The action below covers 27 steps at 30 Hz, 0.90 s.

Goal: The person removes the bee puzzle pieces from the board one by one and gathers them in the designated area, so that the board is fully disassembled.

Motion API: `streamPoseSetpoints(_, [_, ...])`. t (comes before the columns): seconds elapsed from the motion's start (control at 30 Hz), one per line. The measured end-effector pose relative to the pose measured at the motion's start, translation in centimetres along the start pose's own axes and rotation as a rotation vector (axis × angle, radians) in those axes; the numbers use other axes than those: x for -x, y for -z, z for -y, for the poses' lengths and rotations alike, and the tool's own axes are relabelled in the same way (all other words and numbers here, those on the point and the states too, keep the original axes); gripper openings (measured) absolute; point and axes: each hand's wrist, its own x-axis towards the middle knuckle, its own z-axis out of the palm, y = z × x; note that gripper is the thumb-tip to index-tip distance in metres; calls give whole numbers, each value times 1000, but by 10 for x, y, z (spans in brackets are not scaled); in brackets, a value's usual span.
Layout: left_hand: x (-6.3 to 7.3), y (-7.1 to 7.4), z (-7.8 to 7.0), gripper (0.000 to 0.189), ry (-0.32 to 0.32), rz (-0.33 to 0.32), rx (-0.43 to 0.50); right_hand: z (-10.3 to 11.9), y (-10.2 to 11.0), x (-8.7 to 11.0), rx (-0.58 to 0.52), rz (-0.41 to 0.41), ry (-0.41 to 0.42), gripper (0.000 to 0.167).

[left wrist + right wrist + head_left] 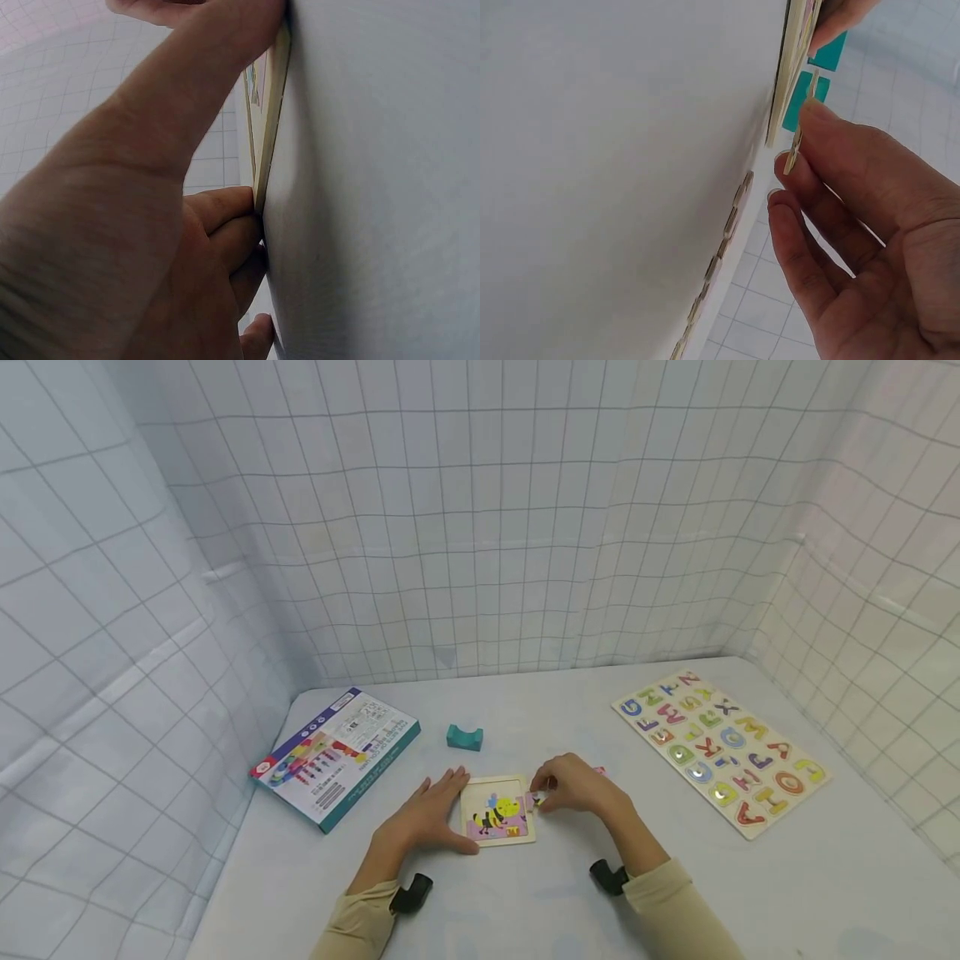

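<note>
A square wooden puzzle board (530, 833) with a bee picture lies on the table between the hands. My left hand (429, 817) rests at its left side, thumb near the lower corner and fingers stretched to the upper one. In the left wrist view its fingers touch the edge of the board (271, 135). At the right rim, my right hand (573, 783) pinches a small pink-and-black puzzle piece (538, 798) between thumb and fingers. The right wrist view has this puzzle piece (796, 150) edge-on, raised off the table. Part of the picture area is bare wood.
Behind the board stands a teal curved block (465, 738). A printed flat box (337, 758) lies at left, an alphabet board (720, 743) at right. Something pink (600, 770) peeks out behind the right hand. Several thin pieces (712, 266) lie edge-on in the right wrist view.
</note>
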Motion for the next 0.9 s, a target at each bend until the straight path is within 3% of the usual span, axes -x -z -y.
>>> streamPoseSetpoints(0.4, [0,0,2,114,-6,-6,6,-21,6,12,-3,3,-77,19])
streamPoseSetpoints(0.7, [0,-1,2,115,-2,-11,3,-20,6,15,-12,9,-154,21])
streamPoseSetpoints(0.9, [0,-1,1,114,-7,-12,1,-19,7,16,0,1,-159,23])
